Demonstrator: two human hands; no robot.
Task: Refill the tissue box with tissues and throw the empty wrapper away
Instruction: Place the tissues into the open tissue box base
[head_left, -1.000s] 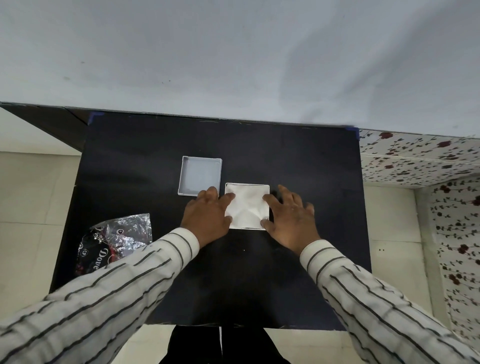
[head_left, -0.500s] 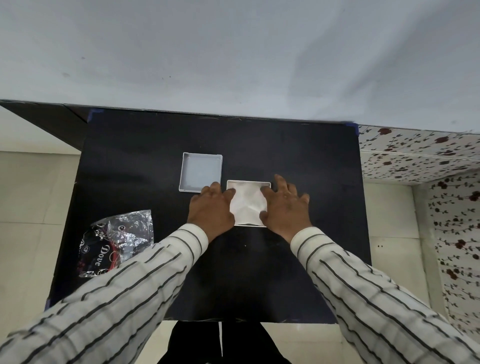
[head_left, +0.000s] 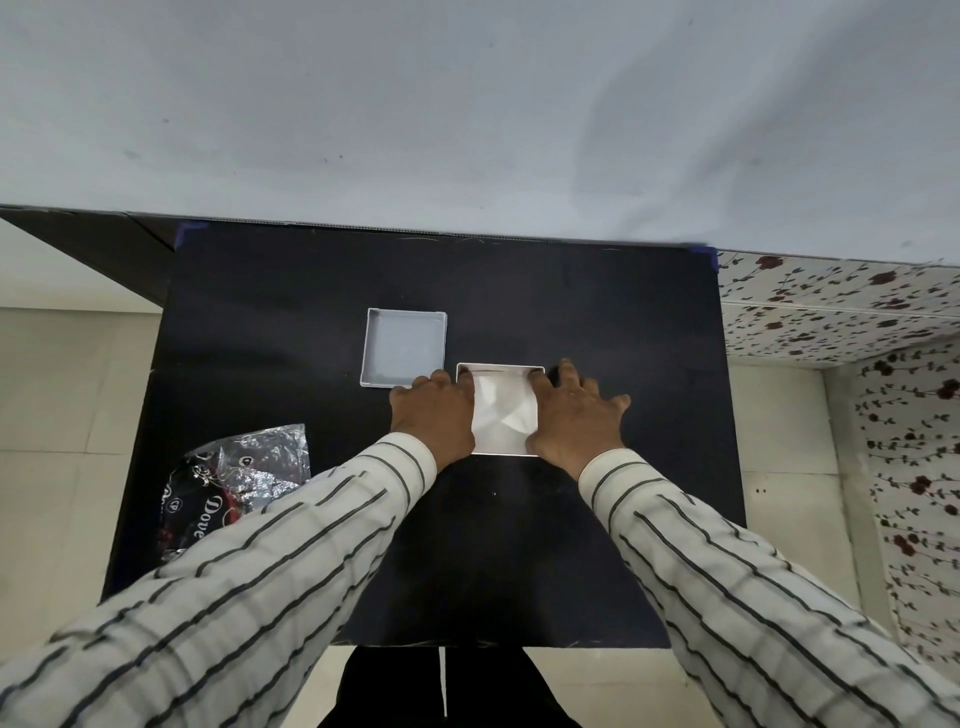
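Tissue box (head_left: 500, 451) upright, opening upward

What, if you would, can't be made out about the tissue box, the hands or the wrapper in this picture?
- Head view: how deep the tissues sit in the tissue box; both hands cover its sides.
- Left hand and right hand: pressing or merely resting, unclear.
- Wrapper: partly hidden by the left sleeve; contents indiscernible.
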